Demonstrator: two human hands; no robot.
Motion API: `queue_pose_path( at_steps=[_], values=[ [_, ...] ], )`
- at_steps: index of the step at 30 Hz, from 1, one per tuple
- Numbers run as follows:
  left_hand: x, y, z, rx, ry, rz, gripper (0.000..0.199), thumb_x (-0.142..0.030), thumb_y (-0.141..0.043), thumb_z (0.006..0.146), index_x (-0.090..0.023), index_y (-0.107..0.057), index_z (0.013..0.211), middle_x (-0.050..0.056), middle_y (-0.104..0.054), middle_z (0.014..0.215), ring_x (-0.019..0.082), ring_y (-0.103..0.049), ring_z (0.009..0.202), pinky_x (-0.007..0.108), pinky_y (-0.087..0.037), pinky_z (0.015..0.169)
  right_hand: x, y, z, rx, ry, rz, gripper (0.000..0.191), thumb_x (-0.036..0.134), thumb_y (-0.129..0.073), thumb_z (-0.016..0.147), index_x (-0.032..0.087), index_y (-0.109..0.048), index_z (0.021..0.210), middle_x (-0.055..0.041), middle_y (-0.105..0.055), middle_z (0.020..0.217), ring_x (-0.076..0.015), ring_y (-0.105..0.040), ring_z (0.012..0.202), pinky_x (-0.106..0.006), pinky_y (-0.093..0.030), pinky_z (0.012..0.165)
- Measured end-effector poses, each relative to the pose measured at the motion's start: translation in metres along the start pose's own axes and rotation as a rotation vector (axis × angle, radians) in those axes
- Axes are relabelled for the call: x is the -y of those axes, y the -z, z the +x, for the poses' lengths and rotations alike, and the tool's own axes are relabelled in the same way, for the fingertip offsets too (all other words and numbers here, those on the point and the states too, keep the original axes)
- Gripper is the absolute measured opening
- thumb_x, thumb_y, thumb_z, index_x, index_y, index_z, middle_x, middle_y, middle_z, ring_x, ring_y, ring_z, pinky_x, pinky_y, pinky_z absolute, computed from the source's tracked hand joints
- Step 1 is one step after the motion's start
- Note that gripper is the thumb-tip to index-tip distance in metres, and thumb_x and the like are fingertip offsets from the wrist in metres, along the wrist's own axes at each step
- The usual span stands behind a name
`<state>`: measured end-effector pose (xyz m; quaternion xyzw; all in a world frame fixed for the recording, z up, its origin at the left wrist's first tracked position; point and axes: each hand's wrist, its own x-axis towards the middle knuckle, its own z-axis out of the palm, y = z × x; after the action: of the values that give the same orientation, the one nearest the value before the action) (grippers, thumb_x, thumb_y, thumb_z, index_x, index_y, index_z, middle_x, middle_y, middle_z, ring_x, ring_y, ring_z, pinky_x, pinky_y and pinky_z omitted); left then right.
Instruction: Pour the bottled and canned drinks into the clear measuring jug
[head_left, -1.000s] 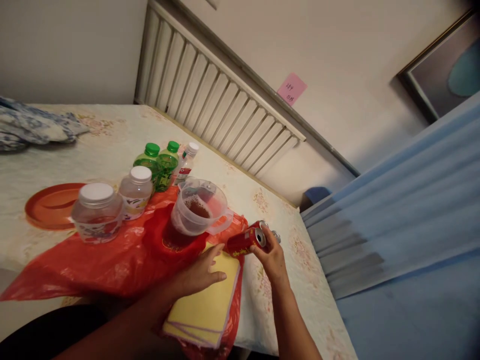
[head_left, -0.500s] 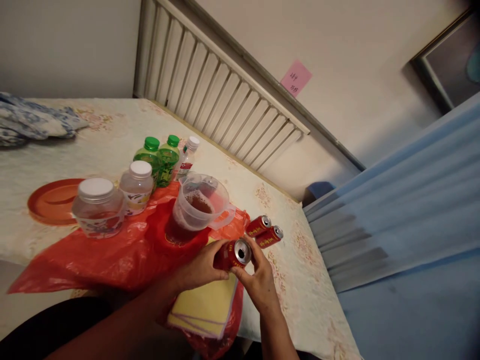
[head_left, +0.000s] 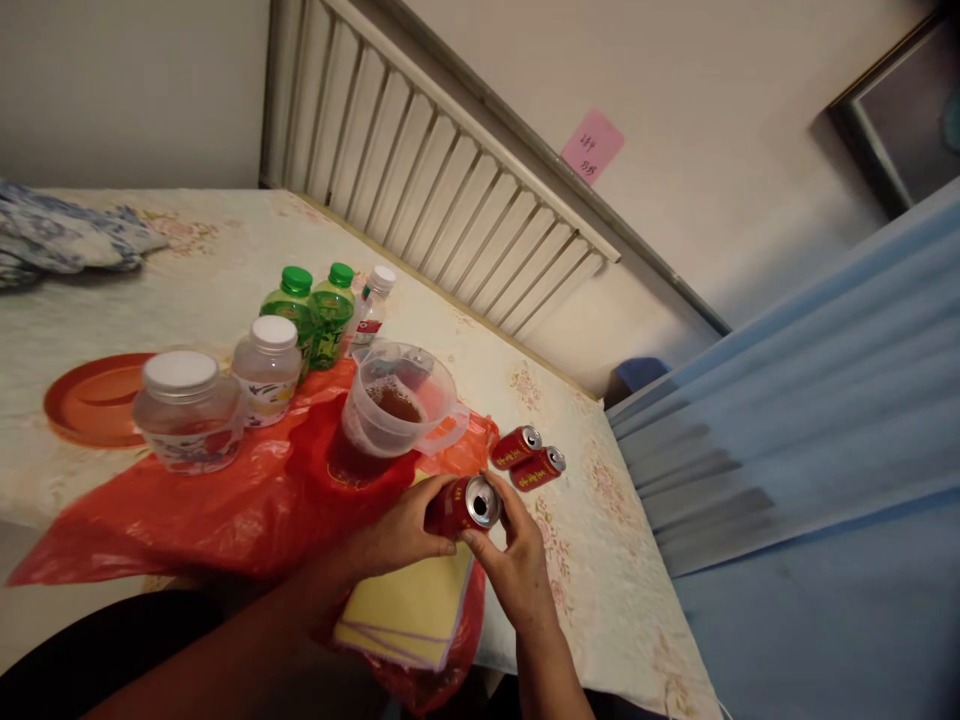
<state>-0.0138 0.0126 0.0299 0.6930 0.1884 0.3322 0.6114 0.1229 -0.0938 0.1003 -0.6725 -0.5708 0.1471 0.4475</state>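
1. Across comes the red can: a second ago beside its neighbours, now between both hands, over the folded yellow cloth.
2. Left hand clasps the can's body, right hand grips near the silver rim, thumb and fingers either side.
3. Watch that long axis! It tilts, open mouth up and rightward, body running back into the left hand; so the right is nearer the mouth, the left nearer the base. Whether the base touches cloth is hidden.
4. Just beyond, the pitcher of brown liquid, handle pointing right.
5. Off right, two more red cans, side by side.
6. Farther back, green-capped bottles.
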Motion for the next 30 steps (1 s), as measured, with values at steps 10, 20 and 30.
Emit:
queue_pose_path(
  at_steps=[10, 20, 30],
  values=[
    [0.008, -0.002, 0.0, -0.035, -0.055, -0.03, 0.073, -0.012, -0.075, 0.06, -0.022, -0.052, 0.129, 0.008, -0.061, 0.129, 0.029, -0.057, 0.119, 0.044, -0.045, 0.103, 0.003, -0.001, -0.003, -0.038, 0.074, -0.04, 0.062, 0.023, -0.079, 0.073, 0.023, -0.059, 0.131, -0.0109, -0.06, 0.135, -0.0299, -0.055, 0.127, -0.051, -0.04, 0.111],
    [0.017, -0.002, 0.001, -0.04, -0.102, -0.072, 0.072, -0.019, -0.081, 0.065, -0.024, -0.05, 0.13, 0.008, -0.06, 0.128, 0.028, -0.058, 0.117, 0.043, -0.047, 0.101, 0.003, -0.002, -0.004, -0.053, 0.123, -0.06, 0.056, 0.021, -0.08, 0.072, 0.022, -0.062, 0.124, -0.0116, -0.063, 0.131, -0.0294, -0.058, 0.123, -0.051, -0.044, 0.107],
    [0.023, -0.003, 0.001, -0.091, -0.151, -0.06, 0.073, -0.031, -0.087, 0.064, -0.024, -0.05, 0.128, 0.01, -0.059, 0.126, 0.028, -0.057, 0.116, 0.044, -0.046, 0.102, 0.011, -0.007, -0.005, -0.032, 0.098, -0.031, 0.046, 0.015, -0.079, 0.07, 0.023, -0.063, 0.112, -0.0101, -0.062, 0.13, -0.0281, -0.057, 0.124, -0.049, -0.042, 0.108]
  ],
)
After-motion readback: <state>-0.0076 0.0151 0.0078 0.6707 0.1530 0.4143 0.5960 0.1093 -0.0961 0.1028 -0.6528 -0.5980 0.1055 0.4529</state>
